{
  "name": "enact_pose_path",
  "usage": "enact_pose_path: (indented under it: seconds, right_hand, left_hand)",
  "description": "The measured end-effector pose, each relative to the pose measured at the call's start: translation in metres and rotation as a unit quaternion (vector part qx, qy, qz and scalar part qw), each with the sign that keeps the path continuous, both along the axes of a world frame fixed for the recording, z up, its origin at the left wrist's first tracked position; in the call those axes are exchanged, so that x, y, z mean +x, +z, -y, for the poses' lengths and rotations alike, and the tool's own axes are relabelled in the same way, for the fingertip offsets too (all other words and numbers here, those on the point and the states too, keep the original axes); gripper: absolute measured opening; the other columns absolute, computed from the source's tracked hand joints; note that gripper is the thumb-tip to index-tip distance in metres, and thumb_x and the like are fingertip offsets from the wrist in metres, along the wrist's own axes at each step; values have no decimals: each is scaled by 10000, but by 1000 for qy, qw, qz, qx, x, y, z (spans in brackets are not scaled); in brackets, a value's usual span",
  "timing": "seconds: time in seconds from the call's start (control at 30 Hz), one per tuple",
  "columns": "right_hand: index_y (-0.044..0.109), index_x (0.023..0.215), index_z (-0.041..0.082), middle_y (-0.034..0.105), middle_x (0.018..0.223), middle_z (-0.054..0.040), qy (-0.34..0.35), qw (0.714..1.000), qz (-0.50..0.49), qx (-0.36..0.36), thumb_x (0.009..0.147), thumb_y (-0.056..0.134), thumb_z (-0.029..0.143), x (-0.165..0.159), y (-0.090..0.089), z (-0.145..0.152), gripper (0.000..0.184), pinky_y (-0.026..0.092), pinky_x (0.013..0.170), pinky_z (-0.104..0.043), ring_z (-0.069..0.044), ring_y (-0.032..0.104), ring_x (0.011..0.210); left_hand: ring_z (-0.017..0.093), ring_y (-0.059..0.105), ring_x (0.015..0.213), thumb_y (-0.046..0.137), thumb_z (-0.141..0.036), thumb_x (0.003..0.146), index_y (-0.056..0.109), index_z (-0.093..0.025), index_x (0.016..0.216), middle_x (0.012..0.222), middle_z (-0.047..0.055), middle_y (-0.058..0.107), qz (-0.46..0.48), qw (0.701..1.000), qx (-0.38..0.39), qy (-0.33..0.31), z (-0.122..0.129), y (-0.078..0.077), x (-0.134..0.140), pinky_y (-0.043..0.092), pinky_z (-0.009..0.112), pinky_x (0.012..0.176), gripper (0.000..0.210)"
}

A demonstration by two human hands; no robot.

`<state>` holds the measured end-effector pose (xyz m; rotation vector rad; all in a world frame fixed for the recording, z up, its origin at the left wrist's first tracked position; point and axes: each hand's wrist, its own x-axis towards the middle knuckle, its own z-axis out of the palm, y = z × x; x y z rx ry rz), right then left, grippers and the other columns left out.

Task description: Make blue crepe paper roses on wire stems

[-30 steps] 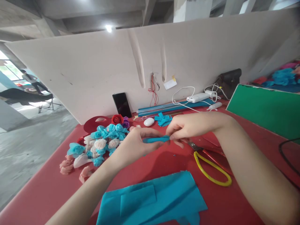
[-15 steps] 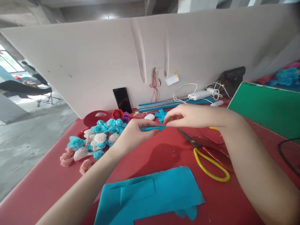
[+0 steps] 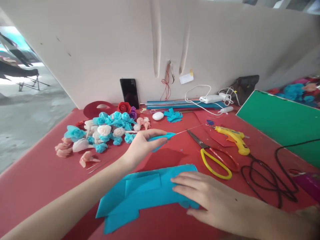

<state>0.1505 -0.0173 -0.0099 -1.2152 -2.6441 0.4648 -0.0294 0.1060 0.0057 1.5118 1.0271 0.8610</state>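
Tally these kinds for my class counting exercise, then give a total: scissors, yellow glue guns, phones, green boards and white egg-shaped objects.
Scissors: 1
Yellow glue gun: 1
Phone: 1
Green board: 1
White egg-shaped object: 1
Total: 5

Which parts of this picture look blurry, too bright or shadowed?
In the head view, a soft shadow darkens the red tabletop near the left hand; the background opening at far left is washed out; the right forearm is blurry near the edge; the scissors look fairly clear.
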Motion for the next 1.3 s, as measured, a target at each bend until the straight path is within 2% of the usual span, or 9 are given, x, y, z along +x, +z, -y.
enact_pose_path:
  seconds: [0.1,0.17,0.43,0.6,0.8,0.87,1.0,1.17,1.3]
  right_hand:
    - [468,1279,195,388,1384,-36,-39,999,36,-13,787,627,255,12,-20,10,521,412,1004,-360,-214,382,1254]
    - [444,1302,192,372,1390,-30,-53,998,41,0,811,593,266,15,-27,12,518,416,1000,-377,-210,371,1263]
    - [603,1094,145,574,1207,-66,-51,988,-49,139,836,481,123,7,-44,14,287,476,935,-380,-209,533,1111]
    - [617,1049,136,618,1137,-75,-52,985,-67,154,852,451,114,6,-40,14,258,500,899,-357,-200,564,1061]
    - [581,1108,190,536,1251,-46,-3,990,-74,116,852,520,224,-16,-26,5,266,439,953,-363,-210,454,1172]
    - [588,1076,173,583,1171,-53,-1,989,-94,114,869,480,186,-29,-25,-3,234,435,937,-355,-200,493,1105]
    - [590,1034,138,624,995,-85,-55,988,-94,109,851,494,169,-53,-26,-22,208,463,803,-400,-228,535,912]
    - [588,1055,128,614,1015,-91,-45,991,-84,95,763,616,190,-65,-26,-30,300,429,828,-424,-260,499,946]
    - [619,902,150,635,866,-61,-58,987,-114,99,774,583,186,-64,-23,-27,138,409,798,-397,-242,496,905]
  left_hand:
    - [69,468,551,692,-337,675,685,-206,835,652,-29,610,39,999,-24,29,14,-11,-8,371,165,486,207]
    - [61,445,536,695,-339,678,678,-205,840,630,-39,581,57,997,-39,42,20,-16,-11,356,159,473,211]
    - [63,429,527,712,-309,670,684,-189,825,585,-43,546,91,993,-66,40,29,-15,-11,347,167,467,198]
    - [61,442,520,722,-295,660,686,-194,802,586,-44,563,107,991,-68,41,28,-13,-12,352,168,473,179]
    - [72,461,533,738,-290,636,689,-200,790,645,-31,610,132,987,-66,56,25,-12,-14,363,186,484,185]
    - [75,455,527,738,-283,633,689,-198,785,645,-29,612,139,986,-67,60,25,-14,-14,359,194,482,181]
    - [75,437,505,734,-276,631,685,-200,790,655,-26,625,155,983,-73,65,23,-22,-15,345,208,473,183]
    - [78,445,507,739,-266,619,684,-197,789,635,-30,610,167,980,-80,73,18,-31,-16,342,210,469,191]
    - [69,443,499,736,-285,628,681,-194,792,609,-37,588,176,978,-85,72,16,-34,-16,334,198,457,195]
